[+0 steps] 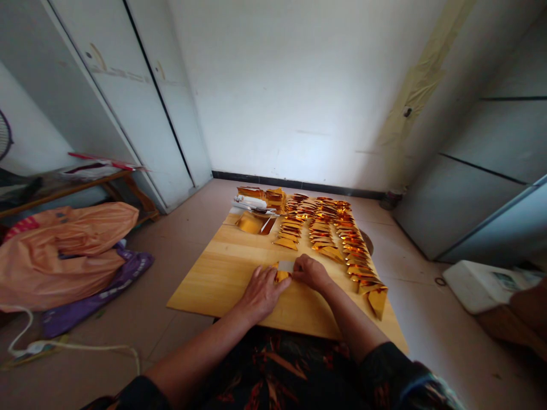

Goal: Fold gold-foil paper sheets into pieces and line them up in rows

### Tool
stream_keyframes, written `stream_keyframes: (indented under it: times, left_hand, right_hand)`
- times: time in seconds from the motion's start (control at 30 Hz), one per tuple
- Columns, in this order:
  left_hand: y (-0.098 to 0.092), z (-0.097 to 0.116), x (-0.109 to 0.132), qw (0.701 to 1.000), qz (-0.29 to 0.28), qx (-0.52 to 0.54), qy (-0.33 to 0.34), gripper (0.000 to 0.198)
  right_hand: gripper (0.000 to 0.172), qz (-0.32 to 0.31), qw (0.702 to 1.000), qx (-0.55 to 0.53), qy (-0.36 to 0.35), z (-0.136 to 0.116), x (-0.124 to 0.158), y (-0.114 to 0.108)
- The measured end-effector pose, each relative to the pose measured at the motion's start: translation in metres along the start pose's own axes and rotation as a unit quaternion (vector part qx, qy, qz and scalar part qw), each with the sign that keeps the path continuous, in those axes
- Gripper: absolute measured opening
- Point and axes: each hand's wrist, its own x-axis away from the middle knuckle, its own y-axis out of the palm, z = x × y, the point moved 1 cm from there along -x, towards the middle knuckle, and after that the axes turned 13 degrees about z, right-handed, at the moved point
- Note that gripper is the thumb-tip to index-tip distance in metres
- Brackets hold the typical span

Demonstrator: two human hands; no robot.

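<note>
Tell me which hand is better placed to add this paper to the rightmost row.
Probably the right hand, at the right edge of the gold foil paper and nearer the rightmost folded row; the left hand lies farther off.

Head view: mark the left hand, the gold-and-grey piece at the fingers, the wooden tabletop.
Left hand [260,294]: head view, back of the hand.
Gold-and-grey piece [286,265]: head view, its grey part.
Wooden tabletop [209,279]: head view, bare left part.

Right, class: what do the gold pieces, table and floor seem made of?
Gold pieces: probably metallic-faced paper, shiny; bright glints and crisp folds suggest it.
Table: wood or wood-look laminate, smooth; yellowish bands of grain show.
Floor: probably ceramic tile, pinkish; straight joints show.
</note>
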Motion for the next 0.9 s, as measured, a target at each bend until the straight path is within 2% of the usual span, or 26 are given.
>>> stream_keyframes:
  times: [0.1, 0.33, 0.67, 0.8, 0.9]
  left_hand:
    - [0.004, 0.001, 0.002, 1.0, 0.003, -0.013, 0.0, 0.041]
    - [0.009, 0.003, 0.004, 0.999, 0.007, -0.035, -0.013, 0.034]
    - [0.004, 0.008, -0.001, 0.999, 0.005, -0.023, -0.038, 0.025]
    - [-0.001, -0.001, -0.005, 0.999, 0.021, 0.003, -0.044, 0.011]
    - [-0.005, -0.011, -0.011, 0.997, 0.015, 0.041, -0.062, 0.009]
  right_hand:
    - [0.004, 0.001, 1.0, -0.002, 0.006, -0.001, 0.0, -0.001]
    - [0.007, -0.002, 1.0, -0.025, 0.003, 0.004, 0.0, 0.0]
    - [0.023, 0.025, 0.996, -0.076, -0.042, 0.021, -0.004, 0.006]
    - [0.028, 0.061, 0.992, -0.043, -0.106, 0.018, 0.003, 0.01]
    - [0.024, 0.071, 0.985, 0.005, -0.16, 0.013, 0.012, 0.014]
